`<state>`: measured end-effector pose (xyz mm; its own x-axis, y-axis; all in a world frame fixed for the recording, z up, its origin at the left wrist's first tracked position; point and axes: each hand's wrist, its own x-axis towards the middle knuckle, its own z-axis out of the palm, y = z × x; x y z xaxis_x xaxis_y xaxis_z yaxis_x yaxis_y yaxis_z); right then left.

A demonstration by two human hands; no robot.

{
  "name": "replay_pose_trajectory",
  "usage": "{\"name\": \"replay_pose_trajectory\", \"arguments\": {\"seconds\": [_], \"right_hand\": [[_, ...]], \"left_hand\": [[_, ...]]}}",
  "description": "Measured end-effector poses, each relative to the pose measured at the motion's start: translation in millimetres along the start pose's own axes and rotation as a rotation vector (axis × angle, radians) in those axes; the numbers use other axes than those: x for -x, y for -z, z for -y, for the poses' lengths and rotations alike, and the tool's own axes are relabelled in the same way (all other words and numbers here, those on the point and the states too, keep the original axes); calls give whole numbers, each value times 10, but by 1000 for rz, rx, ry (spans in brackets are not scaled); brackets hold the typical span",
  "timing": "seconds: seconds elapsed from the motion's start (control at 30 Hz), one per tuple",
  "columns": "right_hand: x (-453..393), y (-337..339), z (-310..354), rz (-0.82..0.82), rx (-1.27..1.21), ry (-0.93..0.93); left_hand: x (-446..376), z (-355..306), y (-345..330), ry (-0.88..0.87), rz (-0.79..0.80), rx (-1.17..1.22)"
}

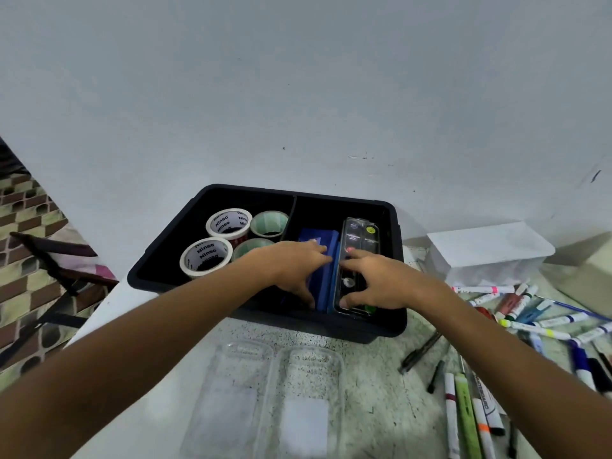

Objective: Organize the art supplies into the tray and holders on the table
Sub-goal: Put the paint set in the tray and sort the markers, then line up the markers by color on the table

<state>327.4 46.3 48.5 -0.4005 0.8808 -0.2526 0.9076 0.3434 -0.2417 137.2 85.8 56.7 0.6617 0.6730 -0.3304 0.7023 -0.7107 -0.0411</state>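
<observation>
Watercolour palette [359, 246] gripped by right hand [374, 281], blue case [326, 276] gripped by left hand [294, 265], both in black tray [394, 323]'s right compartment; best seated flush, side by side.

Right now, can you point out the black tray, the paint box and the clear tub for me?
black tray [364, 331], head view, on its near front wall.
paint box [362, 235], head view, on its clear lid at the far end.
clear tub [486, 250], head view, on its white lid.
</observation>
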Motion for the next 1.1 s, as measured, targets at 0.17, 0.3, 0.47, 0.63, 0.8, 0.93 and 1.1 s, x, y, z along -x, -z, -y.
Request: {"name": "replay_pose_trajectory", "arguments": {"seconds": [0.17,0.3,0.47,0.63,0.8,0.93,1.1], "right_hand": [[301,-252,52,-166,110,143],[331,-357,8,-191,138,161],[371,-347,32,-300,114,229],[426,-415,11,-460,-136,234],[648,-758,148,-950,-137,533],[844,-1284,351,-655,-132,677],[820,-1695,427,-298,49,411]], "left_hand": [[529,-109,-284,-112,-343,113],[552,-292,-642,-110,-426,-152],[514,-309,-735,-82,-488,-166],[557,-388,-766,-93,-655,-109],[844,-693,-1145,-51,-922,32],[1217,-853,-1495,41,-906,111],[1341,-886,-1864,137,-584,245]]}}
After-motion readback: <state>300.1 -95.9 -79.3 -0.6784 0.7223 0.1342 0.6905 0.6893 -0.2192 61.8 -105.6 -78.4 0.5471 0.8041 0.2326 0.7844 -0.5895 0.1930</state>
